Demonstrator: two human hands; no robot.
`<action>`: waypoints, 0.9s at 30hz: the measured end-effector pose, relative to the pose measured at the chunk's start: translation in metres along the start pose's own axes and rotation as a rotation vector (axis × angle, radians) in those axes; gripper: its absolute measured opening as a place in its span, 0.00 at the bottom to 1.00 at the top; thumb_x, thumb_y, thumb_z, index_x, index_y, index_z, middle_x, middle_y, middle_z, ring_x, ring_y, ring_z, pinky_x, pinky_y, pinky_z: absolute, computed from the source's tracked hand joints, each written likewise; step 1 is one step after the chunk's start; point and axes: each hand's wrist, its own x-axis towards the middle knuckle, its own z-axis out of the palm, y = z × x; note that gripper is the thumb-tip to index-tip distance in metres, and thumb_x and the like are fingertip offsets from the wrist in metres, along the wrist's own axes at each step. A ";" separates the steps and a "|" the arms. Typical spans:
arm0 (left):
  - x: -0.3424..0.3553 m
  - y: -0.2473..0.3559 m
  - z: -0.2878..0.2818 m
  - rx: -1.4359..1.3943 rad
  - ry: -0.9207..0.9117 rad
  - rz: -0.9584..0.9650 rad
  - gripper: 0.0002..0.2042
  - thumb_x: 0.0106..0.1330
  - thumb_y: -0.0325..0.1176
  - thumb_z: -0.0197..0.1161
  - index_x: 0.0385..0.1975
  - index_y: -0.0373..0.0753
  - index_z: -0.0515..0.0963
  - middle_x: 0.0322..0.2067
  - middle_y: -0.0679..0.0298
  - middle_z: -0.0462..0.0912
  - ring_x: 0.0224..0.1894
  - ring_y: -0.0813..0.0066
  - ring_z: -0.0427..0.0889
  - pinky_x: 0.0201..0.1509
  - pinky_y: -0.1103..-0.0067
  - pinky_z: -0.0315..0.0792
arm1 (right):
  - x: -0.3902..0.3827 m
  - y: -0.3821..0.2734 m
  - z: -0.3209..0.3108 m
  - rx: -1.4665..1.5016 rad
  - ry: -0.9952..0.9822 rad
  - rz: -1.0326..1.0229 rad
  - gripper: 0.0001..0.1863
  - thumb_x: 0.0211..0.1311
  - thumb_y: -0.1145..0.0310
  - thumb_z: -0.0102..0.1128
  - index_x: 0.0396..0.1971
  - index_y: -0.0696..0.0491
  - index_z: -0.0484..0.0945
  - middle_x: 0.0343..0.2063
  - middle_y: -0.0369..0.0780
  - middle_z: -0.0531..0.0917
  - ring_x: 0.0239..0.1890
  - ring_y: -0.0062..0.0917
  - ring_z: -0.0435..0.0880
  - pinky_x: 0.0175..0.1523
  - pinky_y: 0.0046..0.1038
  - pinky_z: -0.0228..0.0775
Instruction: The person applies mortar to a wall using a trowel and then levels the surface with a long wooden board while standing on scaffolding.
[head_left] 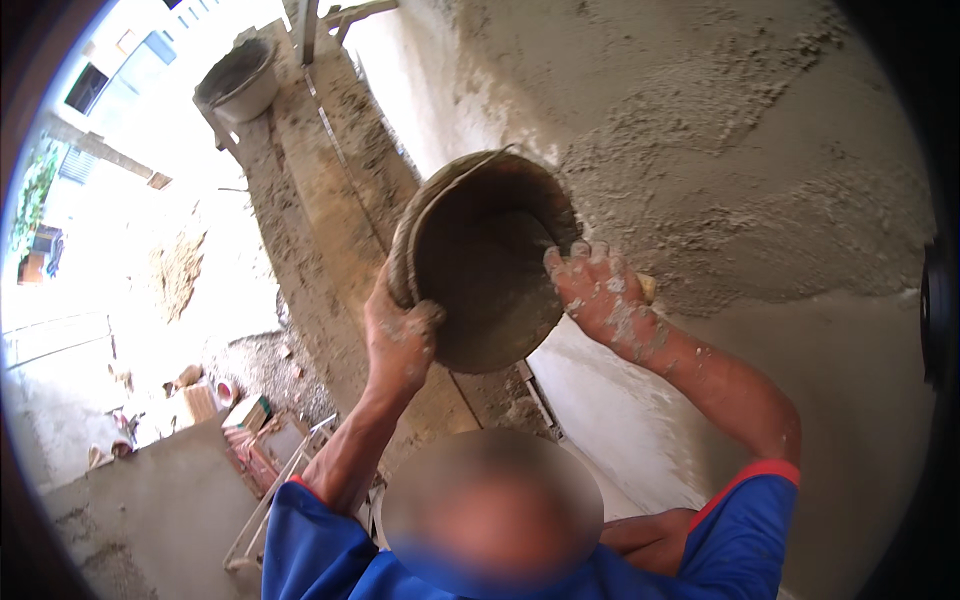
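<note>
A dark bucket (492, 188) is held up above the planks (335, 215), near their right edge and beside the mortar-smeared wall (720, 190), its mouth turned toward the camera. Its left rim is gripped by the left hand (400, 335), the thumb hooked over the edge. At the right rim the right hand (608, 296) is curled around a pale handle (649, 289) — whatever is fixed to it cannot be made out. Grey mix (490, 290) is seen inside. Another bucket (250, 100) is set at the planks' far left corner.
</note>
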 end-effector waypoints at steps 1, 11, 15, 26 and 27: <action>0.001 0.004 0.001 0.017 -0.010 0.043 0.27 0.46 0.17 0.51 0.53 0.28 0.69 0.42 0.60 0.80 0.42 0.74 0.80 0.48 0.79 0.74 | 0.002 -0.004 0.004 0.017 0.007 -0.019 0.13 0.53 0.70 0.56 0.40 0.53 0.76 0.27 0.41 0.78 0.33 0.31 0.81 0.35 0.33 0.74; 0.006 0.001 -0.023 -0.055 0.050 0.056 0.26 0.46 0.18 0.52 0.52 0.28 0.70 0.43 0.59 0.80 0.44 0.73 0.79 0.49 0.78 0.73 | 0.019 -0.038 0.045 0.998 -0.079 0.111 0.18 0.50 0.65 0.61 0.43 0.53 0.76 0.33 0.49 0.82 0.37 0.47 0.81 0.43 0.42 0.74; 0.007 0.000 -0.037 -0.079 0.104 -0.008 0.24 0.49 0.15 0.52 0.51 0.30 0.70 0.41 0.61 0.80 0.40 0.75 0.79 0.46 0.80 0.74 | 0.033 -0.022 0.038 0.897 -0.074 0.064 0.18 0.52 0.64 0.59 0.44 0.51 0.75 0.33 0.52 0.81 0.37 0.47 0.81 0.44 0.42 0.74; -0.030 -0.007 -0.120 0.066 0.566 -0.054 0.18 0.49 0.22 0.59 0.44 0.30 0.72 0.34 0.61 0.79 0.34 0.72 0.78 0.41 0.78 0.74 | 0.075 0.008 -0.056 1.152 -0.226 0.018 0.23 0.44 0.69 0.70 0.42 0.54 0.72 0.29 0.43 0.78 0.32 0.31 0.79 0.40 0.32 0.70; -0.041 -0.013 -0.141 0.384 0.528 0.011 0.19 0.52 0.25 0.58 0.46 0.29 0.71 0.37 0.60 0.78 0.38 0.71 0.78 0.45 0.77 0.73 | 0.082 0.012 -0.062 1.206 -0.334 -0.003 0.23 0.45 0.69 0.70 0.42 0.54 0.72 0.28 0.42 0.78 0.32 0.29 0.78 0.40 0.32 0.70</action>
